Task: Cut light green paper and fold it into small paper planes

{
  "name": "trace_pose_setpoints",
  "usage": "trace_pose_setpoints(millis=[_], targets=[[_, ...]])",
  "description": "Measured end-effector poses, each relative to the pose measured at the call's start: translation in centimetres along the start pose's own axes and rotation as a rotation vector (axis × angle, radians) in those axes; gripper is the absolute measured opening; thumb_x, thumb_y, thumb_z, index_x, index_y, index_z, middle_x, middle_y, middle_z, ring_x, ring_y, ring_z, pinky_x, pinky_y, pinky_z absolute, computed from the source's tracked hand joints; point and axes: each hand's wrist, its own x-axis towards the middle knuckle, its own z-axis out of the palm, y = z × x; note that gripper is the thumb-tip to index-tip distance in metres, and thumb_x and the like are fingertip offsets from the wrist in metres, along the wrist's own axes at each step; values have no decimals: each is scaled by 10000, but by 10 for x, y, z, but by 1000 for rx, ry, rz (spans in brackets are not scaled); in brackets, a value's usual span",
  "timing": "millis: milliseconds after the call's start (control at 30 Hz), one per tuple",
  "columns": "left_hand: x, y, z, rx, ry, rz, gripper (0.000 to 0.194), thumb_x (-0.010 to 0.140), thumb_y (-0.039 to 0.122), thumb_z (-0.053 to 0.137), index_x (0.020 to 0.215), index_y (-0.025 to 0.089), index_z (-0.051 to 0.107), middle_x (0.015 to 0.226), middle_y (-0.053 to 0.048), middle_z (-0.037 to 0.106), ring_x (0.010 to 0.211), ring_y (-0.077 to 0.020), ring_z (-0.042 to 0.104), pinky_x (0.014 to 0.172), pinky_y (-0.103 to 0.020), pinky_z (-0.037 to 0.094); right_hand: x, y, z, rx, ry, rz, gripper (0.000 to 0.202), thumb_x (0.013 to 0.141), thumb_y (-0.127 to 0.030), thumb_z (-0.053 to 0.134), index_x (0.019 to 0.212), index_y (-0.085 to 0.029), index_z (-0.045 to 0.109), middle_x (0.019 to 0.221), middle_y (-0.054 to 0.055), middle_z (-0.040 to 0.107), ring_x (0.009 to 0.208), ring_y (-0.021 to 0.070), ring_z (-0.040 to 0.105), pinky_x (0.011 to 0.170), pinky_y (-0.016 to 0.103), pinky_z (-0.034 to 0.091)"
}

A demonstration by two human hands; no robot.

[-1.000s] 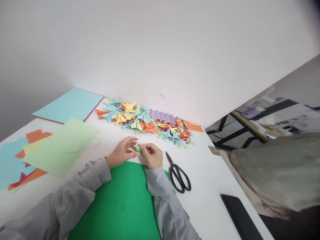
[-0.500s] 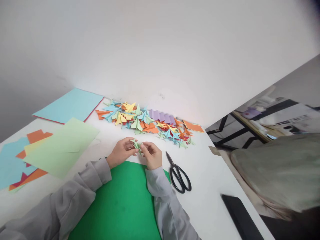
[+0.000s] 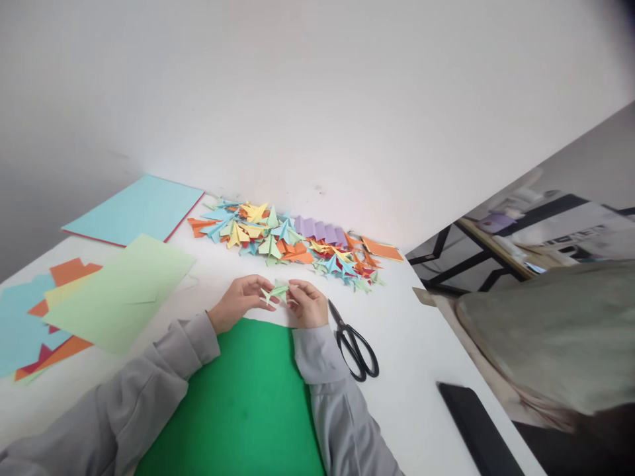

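Nearest, a broad green surface lies between two grey sleeves, and to the right a flat black object rests on the white desk. Black-handled scissors lie just beside the right sleeve. Past the green surface's far edge, the left hand and right hand meet at a small folded light green paper piece, raised between them. The right thumb and fingers pinch its right end; the left fingers curl about its left end, though I cannot tell how firmly they press. It looks very light, with thin outer flaps that should bend or crease easily and a stiffer core where layers stack, so a gentle fingertip pinch on the layered middle seems safest; dry paper should slip little. Off to the left lies a light green sheet over coloured scraps. Farther off, a heap of folded paper pieces spreads near the wall, with a light blue sheet left of it.
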Motion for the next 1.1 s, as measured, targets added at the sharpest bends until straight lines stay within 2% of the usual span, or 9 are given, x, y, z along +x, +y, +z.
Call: trace_pose_setpoints(millis=[167, 300, 400, 467, 567, 667, 833, 967, 1100], targets=[[-1, 1, -3, -166, -106, -91, 229, 641, 194, 609, 851, 131, 541, 794, -58, 602, 750, -209, 613, 647, -380, 518, -5, -4, 2, -162, -24, -135, 202, 550, -271, 679, 729, -179, 659, 449, -52, 533, 440, 93, 494, 418, 215, 388], [-3, 3, 2, -11, -78, -119, 318, 672, 213, 619, 964, 169, 502, 898, -44, 578, 744, -161, 596, 589, -307, 517, -9, -7, 7, -267, -106, -237, 191, 586, -260, 652, 760, -184, 668, 456, -58, 517, 436, 91, 477, 435, 227, 394], [-2, 2, 4, 98, -108, -90, 326, 676, 259, 632, 952, 144, 504, 770, -19, 576, 604, -114, 580, 546, -271, 501, -11, -5, 10, -292, -156, -271, 246, 595, -279, 656, 825, -191, 658, 492, -57, 517, 441, 92, 480, 433, 228, 389], [-2, 1, 4, 111, -97, -57, 369, 677, 274, 636, 987, 153, 476, 705, 9, 556, 557, -108, 574, 528, -271, 496, -12, -3, 10, -298, -146, -310, 302, 614, -298, 654, 898, -196, 637, 562, -41, 540, 480, 98, 500, 441, 226, 393], [-1, 2, 4, 69, -12, -21, 444, 681, 280, 634, 1063, 213, 418, 777, 17, 539, 581, -119, 591, 509, -276, 498, -14, -2, 9, -360, -81, -435, 272, 672, -305, 621, 927, -209, 623, 683, -4, 575, 583, 115, 529, 487, 231, 412], [0, 0, 2, 62, 31, 7, 357, 691, 288, 625, 1001, 209, 466, 862, -3, 538, 597, -110, 590, 505, -263, 493, -18, -5, 9, -462, -102, -566, 144, 697, -271, 603, 823, -224, 654, 731, 19, 589, 660, 136, 548, 523, 244, 427], [5, -8, -4, 90, 7, -1, 220, 699, 303, 622, 821, 133, 551, 662, -7, 568, 579, -118, 577, 500, -240, 470, -23, -9, 13, -531, -196, -625, 113, 688, -232, 619, 776, -243, 689, 709, 26, 598, 642, 141, 559, 512, 258, 436], [6, -11, -7, 83, 29, -1, 212, 697, 300, 629, 818, 136, 574, 650, -12, 590, 559, -117, 577, 494, -239, 460, -23, -7, 15, -571, -189, -672, 82, 691, -228, 623, 727, -249, 693, 692, 26, 599, 621, 139, 555, 504, 263, 440], [6, -10, -6, 89, 49, 6, 215, 694, 297, 632, 826, 133, 590, 615, -10, 584, 551, -123, 575, 491, -243, 459, -22, -6, 14, -591, -206, -727, 101, 698, -210, 620, 765, -240, 690, 700, 31, 609, 617, 139, 561, 494, 259, 446]])
